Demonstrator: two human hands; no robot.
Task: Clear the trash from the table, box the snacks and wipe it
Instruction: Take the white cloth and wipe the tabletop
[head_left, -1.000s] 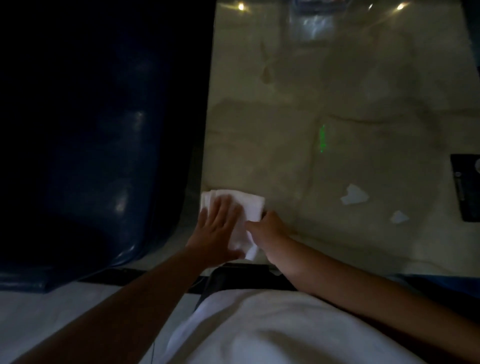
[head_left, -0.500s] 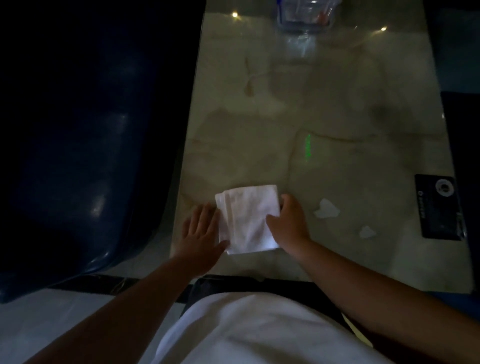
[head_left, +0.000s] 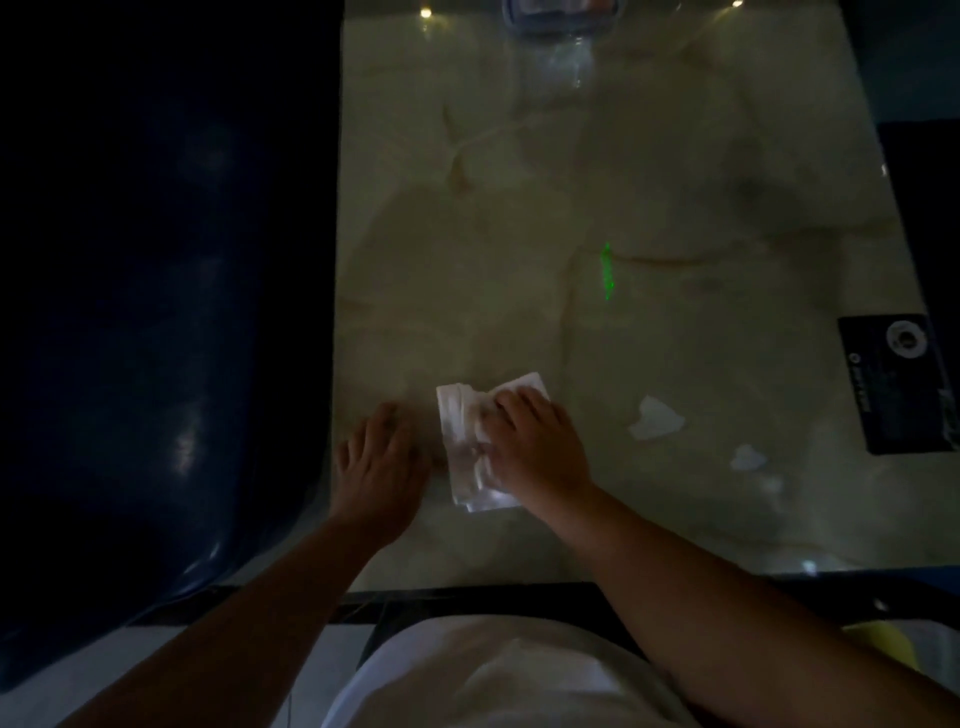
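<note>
While the right hand (head_left: 535, 447) presses flat on it, the white cloth (head_left: 470, 447) lies folded, creased — left hand (head_left: 382, 467) empty, spread.

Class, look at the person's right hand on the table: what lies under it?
A folded white tissue lies flat on the table, under the right hand. Its left part shows; the part beneath the palm is hidden.

table (head_left: 519, 260) centre: open | right: paper scraps (head_left: 655, 425), black card (head_left: 896, 384)

One folded tissue (head_left: 475, 452), two torn scraps (head_left: 655, 419) (head_left: 748, 457) (both white), two hands (head_left: 382, 462) (head_left: 535, 447), one container (head_left: 561, 15)
</note>
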